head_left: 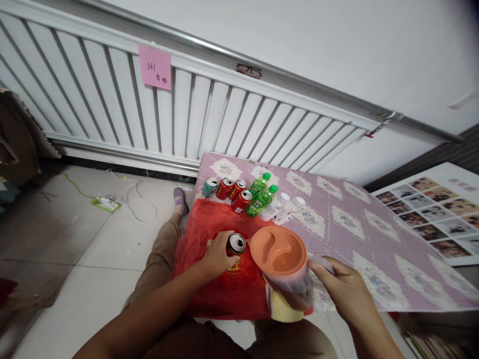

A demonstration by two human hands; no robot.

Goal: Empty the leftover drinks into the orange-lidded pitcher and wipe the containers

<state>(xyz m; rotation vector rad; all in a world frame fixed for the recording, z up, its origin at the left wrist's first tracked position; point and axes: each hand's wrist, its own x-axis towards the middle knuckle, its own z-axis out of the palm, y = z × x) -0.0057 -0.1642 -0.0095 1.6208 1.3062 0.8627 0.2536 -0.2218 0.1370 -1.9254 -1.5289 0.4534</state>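
My left hand (220,255) is wrapped round a dark open-topped can (237,243) above the red cloth (209,294). In my right hand (339,281) is the handle of a clear pitcher (295,289) with an orange lid (279,249). The pitcher is tilted, and its lid is close to the right side of the can. Beneath the pitcher, a yellow cloth (284,308) hangs at the table's front edge. Behind the red cloth stand several red cans (242,201), a teal can (210,187), two green bottles (261,200) and clear bottles with white caps (280,202).
A floral lilac cover (337,239) lies over the table, against a white radiator (194,114) bearing a pink note (155,67). A photo board (434,214) leans at the right. On the floor at left are a power strip (106,204) and cables.
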